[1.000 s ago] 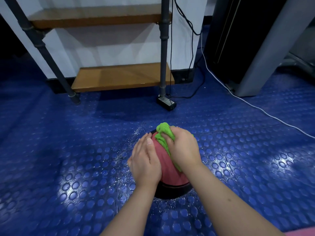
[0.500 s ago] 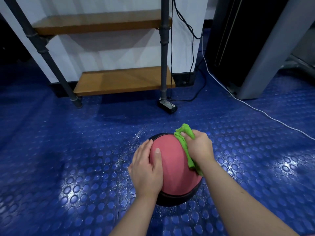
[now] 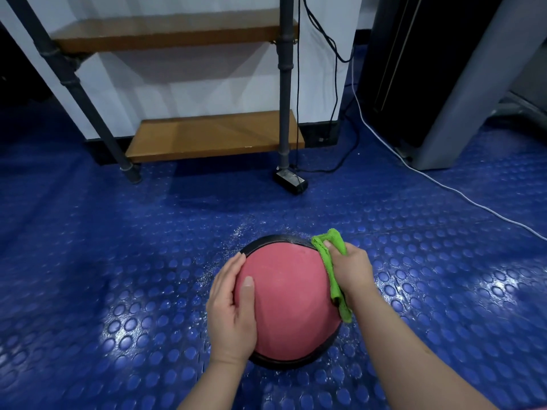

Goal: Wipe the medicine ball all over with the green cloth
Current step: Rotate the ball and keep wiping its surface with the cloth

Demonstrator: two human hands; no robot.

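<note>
A pink medicine ball (image 3: 288, 294) with a black band sits on the blue studded floor in front of me. My left hand (image 3: 232, 309) lies flat against its left side, fingers straight and thumb on top of the pink surface. On the ball's right side my right hand (image 3: 350, 269) grips the bunched green cloth (image 3: 331, 261) and presses it against the ball. A strip of cloth hangs down below that hand.
A pipe-frame shelf with wooden boards (image 3: 213, 136) stands against the white wall ahead. Black cables and a small black block (image 3: 290, 180) lie by its right leg. A white cable (image 3: 438, 184) crosses the floor at right, beside a dark grey machine (image 3: 444, 84).
My right hand has slid the green cloth from the top of the ball down its right side. The left hand has stayed on the left side. More of the pink surface shows.
</note>
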